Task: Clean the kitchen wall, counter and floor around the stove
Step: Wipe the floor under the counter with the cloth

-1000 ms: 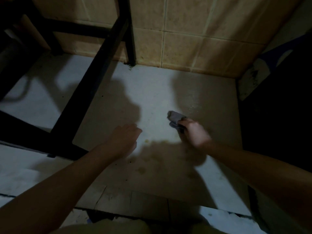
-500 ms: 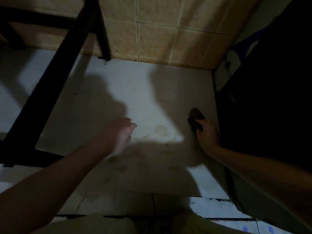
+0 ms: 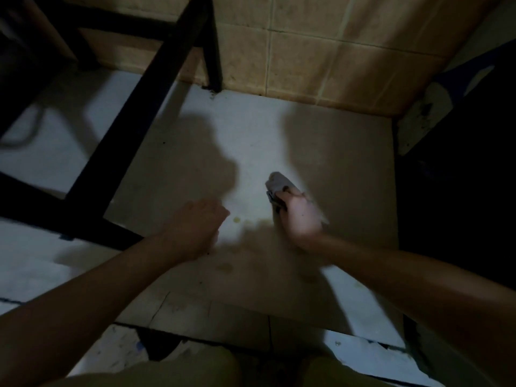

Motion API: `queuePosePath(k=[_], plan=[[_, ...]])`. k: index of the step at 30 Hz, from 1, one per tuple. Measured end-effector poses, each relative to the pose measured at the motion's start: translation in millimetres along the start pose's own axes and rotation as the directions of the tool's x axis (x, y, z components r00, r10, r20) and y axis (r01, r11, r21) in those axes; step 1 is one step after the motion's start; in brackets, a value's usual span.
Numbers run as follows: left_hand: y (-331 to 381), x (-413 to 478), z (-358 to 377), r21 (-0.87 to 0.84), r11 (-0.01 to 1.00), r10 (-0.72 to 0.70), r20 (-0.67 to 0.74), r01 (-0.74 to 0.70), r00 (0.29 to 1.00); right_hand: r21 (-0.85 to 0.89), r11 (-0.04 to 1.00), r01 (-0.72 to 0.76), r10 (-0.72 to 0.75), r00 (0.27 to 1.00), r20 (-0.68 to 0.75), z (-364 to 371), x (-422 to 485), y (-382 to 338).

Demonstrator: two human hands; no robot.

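At far left I see a black metal frame [image 3: 131, 113]. One bar of it runs diagonally across the pale floor [image 3: 343, 163], and its rear leg stands on the floor against the tiled wall [image 3: 307, 51].

The left hand [image 3: 195, 227] is low over the floor, just right of the frame's near corner, with its back facing up. Its fingers are loosely bent and I see nothing held in them. I cannot tell whether the hand touches the floor.

Between the two hands, small yellowish stains [image 3: 237, 219] lie on the floor at the edge of a shadow.

A crumpled grey cloth [image 3: 277, 181] lies on the floor, right of centre and just beyond the stains. The right hand [image 3: 301, 216] grips its near end with the fingers curled around it, and the far end sticks out ahead of the knuckles. This hand is slightly blurred.

A dark object [image 3: 460, 205] fills the right side, too dim to identify.
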State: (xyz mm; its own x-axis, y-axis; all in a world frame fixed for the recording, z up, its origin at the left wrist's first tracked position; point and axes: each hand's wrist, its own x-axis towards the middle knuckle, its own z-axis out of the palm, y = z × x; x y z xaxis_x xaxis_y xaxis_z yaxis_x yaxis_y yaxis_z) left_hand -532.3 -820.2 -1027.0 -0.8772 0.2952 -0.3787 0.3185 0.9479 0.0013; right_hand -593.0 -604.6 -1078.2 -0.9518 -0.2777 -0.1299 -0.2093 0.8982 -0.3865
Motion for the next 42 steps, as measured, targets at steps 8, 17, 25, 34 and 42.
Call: queuePosePath(k=[8, 17, 25, 34, 42], plan=[[-16, -34, 14, -0.064, 0.997, -0.051, -0.033, 0.049, 0.998, -0.078, 0.985, 0.155, -0.148, 0.985, 0.090, 14, 44, -59], [-19, -43, 16, -0.129, 0.984, -0.126, -0.014, 0.124, 0.992, -0.076, 0.931, 0.358, -0.340, 0.923, 0.183, 11, 35, -51], [-14, -32, 15, -0.142, 0.987, -0.083, -0.019, 0.079, 0.996, 0.031, 0.756, 0.654, -0.647, 0.738, 0.192, 42, -21, -41], [-15, -38, 15, -0.141, 0.985, -0.109, -0.039, 0.102, 0.993, 0.144, 0.861, 0.487, -0.508, 0.834, 0.217, 25, -3, -24], [-18, -59, 21, -0.138, 0.986, -0.099, -0.049, 0.091, 0.994, 0.179, 0.931, 0.319, -0.334, 0.941, 0.059, 12, 6, -22]])
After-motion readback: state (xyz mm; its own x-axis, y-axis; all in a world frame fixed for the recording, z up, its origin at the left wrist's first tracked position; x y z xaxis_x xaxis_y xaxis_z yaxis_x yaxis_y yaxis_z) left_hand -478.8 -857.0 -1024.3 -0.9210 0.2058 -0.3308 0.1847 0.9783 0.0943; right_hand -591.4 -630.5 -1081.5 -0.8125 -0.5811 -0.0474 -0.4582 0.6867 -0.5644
